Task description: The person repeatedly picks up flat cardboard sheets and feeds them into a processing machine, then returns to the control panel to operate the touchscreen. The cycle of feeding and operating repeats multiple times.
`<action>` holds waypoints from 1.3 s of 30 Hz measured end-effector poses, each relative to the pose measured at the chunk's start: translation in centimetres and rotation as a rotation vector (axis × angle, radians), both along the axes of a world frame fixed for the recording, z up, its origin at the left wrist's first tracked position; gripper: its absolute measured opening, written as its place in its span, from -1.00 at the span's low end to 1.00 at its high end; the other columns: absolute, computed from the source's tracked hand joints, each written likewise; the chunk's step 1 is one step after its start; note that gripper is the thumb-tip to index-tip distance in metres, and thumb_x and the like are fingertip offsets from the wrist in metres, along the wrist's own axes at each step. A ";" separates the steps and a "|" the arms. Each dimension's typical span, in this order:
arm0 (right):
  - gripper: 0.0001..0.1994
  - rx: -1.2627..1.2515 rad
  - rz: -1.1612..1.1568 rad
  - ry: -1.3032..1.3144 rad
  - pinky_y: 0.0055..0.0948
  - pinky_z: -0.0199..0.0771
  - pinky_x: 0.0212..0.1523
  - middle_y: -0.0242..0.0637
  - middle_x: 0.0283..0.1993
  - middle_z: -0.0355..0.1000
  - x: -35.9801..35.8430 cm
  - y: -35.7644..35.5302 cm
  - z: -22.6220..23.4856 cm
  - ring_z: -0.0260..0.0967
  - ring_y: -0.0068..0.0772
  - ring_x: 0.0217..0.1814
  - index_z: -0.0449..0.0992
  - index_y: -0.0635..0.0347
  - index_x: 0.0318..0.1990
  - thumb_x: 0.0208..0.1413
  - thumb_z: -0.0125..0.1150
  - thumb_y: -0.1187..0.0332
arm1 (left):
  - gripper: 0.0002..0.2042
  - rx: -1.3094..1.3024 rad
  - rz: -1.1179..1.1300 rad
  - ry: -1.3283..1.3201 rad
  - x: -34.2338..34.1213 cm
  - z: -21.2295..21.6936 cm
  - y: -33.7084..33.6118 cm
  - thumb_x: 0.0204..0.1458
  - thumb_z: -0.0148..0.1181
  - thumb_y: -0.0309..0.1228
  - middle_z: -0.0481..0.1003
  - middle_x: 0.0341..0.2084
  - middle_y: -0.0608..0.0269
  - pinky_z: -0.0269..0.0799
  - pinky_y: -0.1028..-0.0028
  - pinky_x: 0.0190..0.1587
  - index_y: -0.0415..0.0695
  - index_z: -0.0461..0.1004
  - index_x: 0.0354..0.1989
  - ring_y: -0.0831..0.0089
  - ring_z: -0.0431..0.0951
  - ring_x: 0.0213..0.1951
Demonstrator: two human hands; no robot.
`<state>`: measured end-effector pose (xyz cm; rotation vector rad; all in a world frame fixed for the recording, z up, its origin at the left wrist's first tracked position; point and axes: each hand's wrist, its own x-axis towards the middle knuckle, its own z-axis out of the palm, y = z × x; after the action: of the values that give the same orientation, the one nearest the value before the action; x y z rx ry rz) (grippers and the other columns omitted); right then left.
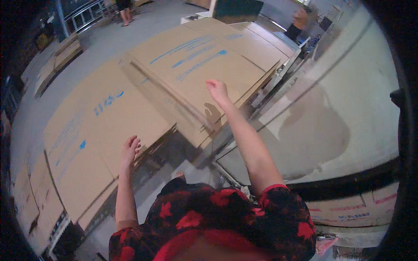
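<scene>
Patterned shirt (191, 217), then right fingers (211, 82) above cardboard (193, 80)

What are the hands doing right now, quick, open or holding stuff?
Left hand: open, fingers loosely bent, nothing seen in it.
Right hand: fingers curled over the cardboard; can't tell if fully closed, nothing seen in it.

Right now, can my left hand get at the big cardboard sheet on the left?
Probably yes: your left hand looks empty and appears over the near edge of the cardboard sheet, with nothing visible between. Whether they touch is unclear.
</scene>
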<state>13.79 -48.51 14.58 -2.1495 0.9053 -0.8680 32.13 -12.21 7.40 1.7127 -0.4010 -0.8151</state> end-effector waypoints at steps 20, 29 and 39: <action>-0.54 -0.084 -0.800 0.757 0.02 -0.12 0.23 -0.10 0.29 -0.05 -8.2 -32.0 -8.6 -0.22 -0.09 0.36 0.14 0.13 0.17 0.13 -0.20 0.17 | -0.36 0.293 0.220 -0.047 7.1 -3.2 -32.8 0.06 0.01 -0.15 -0.08 0.14 -0.03 0.16 0.27 0.09 -0.22 -0.06 0.23 0.15 0.09 0.14; -0.52 -0.102 -0.837 0.801 0.00 -0.12 0.21 -0.09 0.28 0.00 -7.7 -31.6 -9.8 -0.17 -0.07 0.35 0.18 0.19 0.15 0.10 -0.11 0.18 | -0.31 0.762 0.474 -0.440 6.3 -5.9 -37.3 0.11 -0.15 0.00 -0.08 0.09 -0.18 0.20 0.18 0.03 -0.28 -0.13 0.25 -0.04 0.18 0.05; -0.53 -0.037 -0.836 0.906 -0.07 -0.12 0.22 -0.13 0.31 -0.06 -7.5 -31.8 -10.3 -0.22 -0.11 0.37 0.11 0.17 0.19 0.13 -0.18 0.22 | -0.30 0.760 0.468 -0.529 6.3 -7.3 -36.6 0.13 -0.23 0.01 -0.10 0.10 -0.26 0.19 0.22 0.02 -0.36 -0.12 0.22 -0.06 0.15 0.05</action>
<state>6.27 -80.32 4.24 -2.1710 2.3429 -0.1716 38.46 -48.78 0.13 2.6094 -0.0058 -0.1420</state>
